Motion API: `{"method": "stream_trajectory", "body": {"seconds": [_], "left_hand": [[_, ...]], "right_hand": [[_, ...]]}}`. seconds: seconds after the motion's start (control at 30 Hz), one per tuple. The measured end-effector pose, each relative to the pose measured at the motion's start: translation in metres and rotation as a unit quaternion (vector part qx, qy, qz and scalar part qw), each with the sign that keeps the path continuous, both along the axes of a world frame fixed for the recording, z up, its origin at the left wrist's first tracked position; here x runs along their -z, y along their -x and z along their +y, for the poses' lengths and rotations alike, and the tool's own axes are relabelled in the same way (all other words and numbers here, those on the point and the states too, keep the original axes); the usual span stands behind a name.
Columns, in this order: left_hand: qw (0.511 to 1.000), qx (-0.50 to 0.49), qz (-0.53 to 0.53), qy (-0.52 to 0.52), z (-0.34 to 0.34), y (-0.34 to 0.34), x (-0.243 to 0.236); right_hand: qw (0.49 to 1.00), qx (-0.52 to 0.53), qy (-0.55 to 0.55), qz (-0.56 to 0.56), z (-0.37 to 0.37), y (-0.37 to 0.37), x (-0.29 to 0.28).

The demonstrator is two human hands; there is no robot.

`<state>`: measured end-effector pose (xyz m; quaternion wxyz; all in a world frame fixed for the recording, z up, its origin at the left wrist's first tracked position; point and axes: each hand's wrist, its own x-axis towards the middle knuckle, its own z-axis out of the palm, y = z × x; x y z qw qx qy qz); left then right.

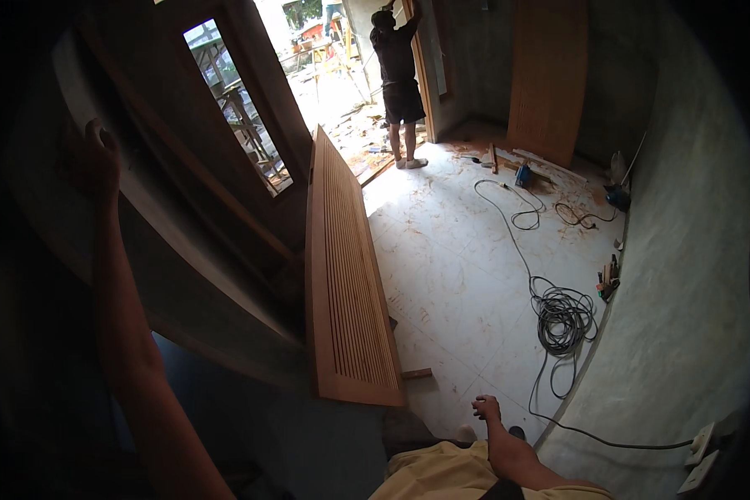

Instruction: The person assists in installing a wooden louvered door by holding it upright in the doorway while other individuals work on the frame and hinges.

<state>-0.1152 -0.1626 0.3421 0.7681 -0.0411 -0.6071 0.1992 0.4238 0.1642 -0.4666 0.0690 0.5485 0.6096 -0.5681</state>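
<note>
My left arm reaches up along the left side, and my left hand (96,154) rests at the pale edge of a wall (162,221). Its fingers are partly lost in shadow but look loosely bent, with nothing seen in them. Low in the middle, my right hand (487,408) hangs over the floor near my body, its fingers slightly curled and apart, holding nothing. Between my hands a wooden louvered door panel (350,275) stands on its long edge, tilted; neither hand touches it.
A coiled black cable (562,321) lies on the dusty tile floor (450,267), running to a wall socket (700,446). Blue power tools (522,175) and wood scraps lie farther back. A person (396,75) stands in the bright doorway, arms raised at the frame. A wooden panel (546,83) leans behind.
</note>
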Motion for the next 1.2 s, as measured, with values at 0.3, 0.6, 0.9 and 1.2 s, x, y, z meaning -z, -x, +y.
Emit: {"method": "stream_trajectory", "body": {"seconds": [0.3, 0.6, 0.9, 1.2], "left_hand": [[1.000, -0.005, 0.007, -0.001, 0.0011, -0.0021, -0.0007], [1.000, 0.010, -0.003, 0.001, 0.0010, -0.0025, -0.0029], [1.000, 0.001, -0.013, -0.011, 0.0013, -0.0003, -0.0004], [1.000, -0.008, 0.000, -0.008, -0.0012, 0.0025, -0.0024]], "right_hand": [[1.000, 0.019, 0.011, 0.000, -0.0003, -0.0007, 0.0020], [1.000, 0.015, 0.017, -0.007, -0.0004, -0.0021, 0.0040], [1.000, 0.018, 0.018, -0.005, -0.0012, -0.0014, -0.0020], [1.000, 0.014, 0.015, -0.009, 0.0001, -0.0007, -0.0012]]}}
